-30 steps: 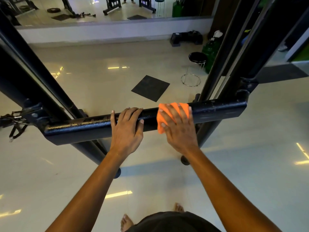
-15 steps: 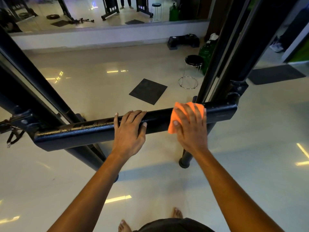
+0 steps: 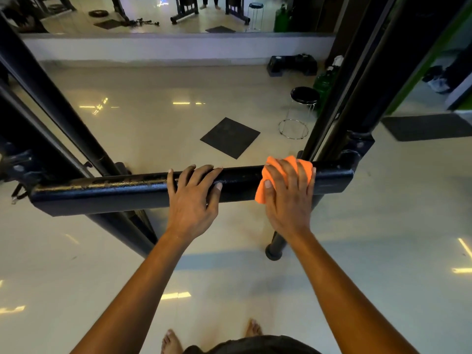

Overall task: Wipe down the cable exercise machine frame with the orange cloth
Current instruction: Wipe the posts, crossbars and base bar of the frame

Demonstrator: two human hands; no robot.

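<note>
The orange cloth is pressed flat on the black crossbar at three o'clock by the spread right hand; the left hand is draped over the bar, fingers relaxed. Unpinched, the cloth could be dropped near the end joint.

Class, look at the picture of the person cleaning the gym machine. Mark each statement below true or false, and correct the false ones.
1. The right hand presses the orange cloth against the black crossbar. True.
2. The left hand holds a spray bottle. False: it rests on the crossbar, fingers draped over the top, with nothing else in it.
3. The cloth sits near the right end of the crossbar. True.
4. A black-topped stool stands on the floor beyond the bar. True.
5. The person wears shoes. False: bare feet show at the bottom edge.
6. The dark square mat lies on top of the crossbar. False: it lies on the floor beyond it.
</note>
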